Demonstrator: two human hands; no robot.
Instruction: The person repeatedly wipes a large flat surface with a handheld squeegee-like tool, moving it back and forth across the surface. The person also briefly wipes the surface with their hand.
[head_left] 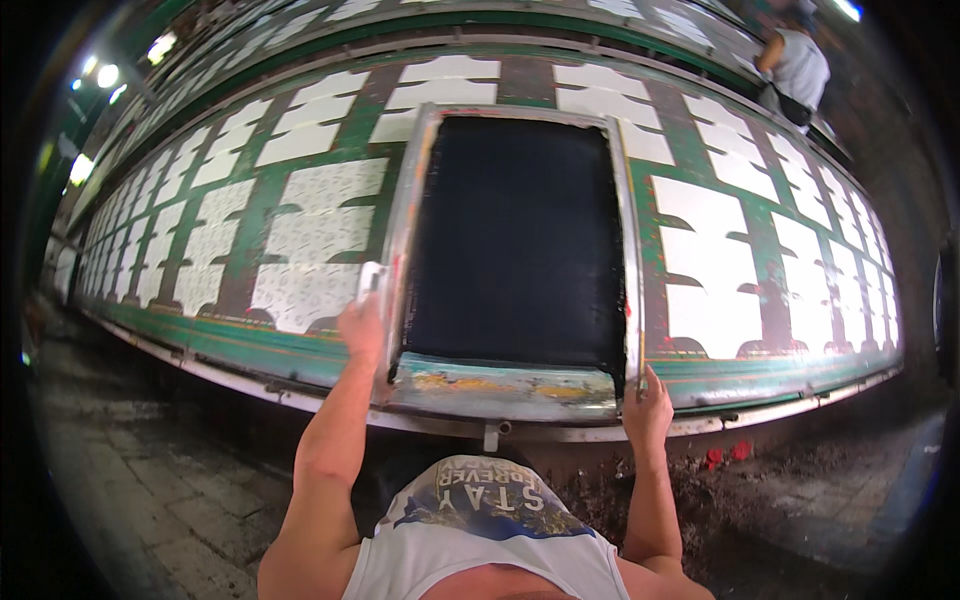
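Observation:
A screen printing frame (632,260) with metal sides lies across the long table in front of me. Its mesh (520,240) is dark, almost black, and smeared colours mark the near end strip (500,390). My left hand (362,325) is closed at the frame's left rail, and a small white piece (371,277) stands up by the fingers; whether it belongs to the frame I cannot tell. Lower on the right rail, my right hand (648,405) is closed round the edge, near the front corner. Any fabric beneath the frame is hidden.
White cut pieces (705,265) lie in rows along the green table (300,360). Near-row pieces (320,235) left of the frame carry a small grey pattern. A metal rail (250,385) edges the table's front. At the far right, another person (797,75) stands beside a table.

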